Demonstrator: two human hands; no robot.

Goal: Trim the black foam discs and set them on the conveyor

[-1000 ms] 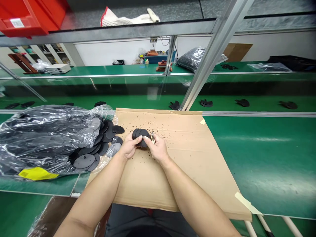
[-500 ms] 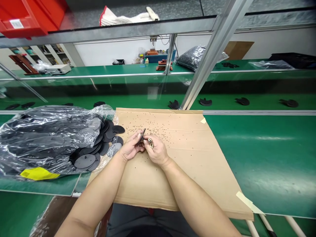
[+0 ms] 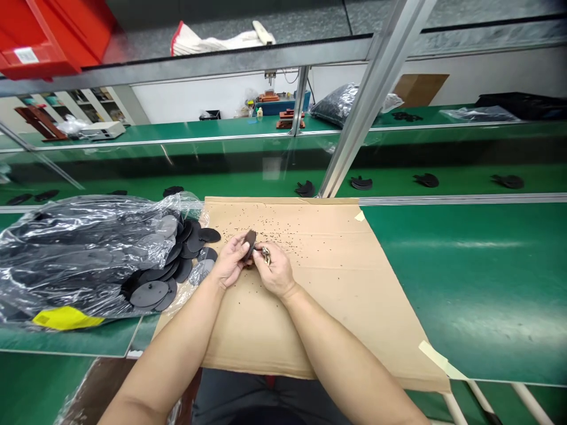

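My left hand [image 3: 231,260] is closed on a thin black disc [image 3: 250,239], held tilted on edge over the cardboard sheet [image 3: 336,319]. Close against it, my right hand [image 3: 277,270] grips a small shiny brass-coloured metal tool [image 3: 266,254], whose exact kind I cannot make out. The tool's front end is at the disc's edge, partly hidden by my fingers. Tiny black bits [image 3: 274,223] lie scattered over the cardboard beyond my hands.
At left, a clear plastic bag [image 3: 80,248] spills black discs [image 3: 150,293] onto the cardboard's edge. Black parts [image 3: 362,183] lie spaced along the green belt [image 3: 394,189] behind. A metal post [image 3: 354,118] rises at the cardboard's back edge; a red bin [image 3: 53,41] sits overhead.
The black disc has turned in my left hand, so more of its face shows. The whole view has shifted slightly; both hands stay together.
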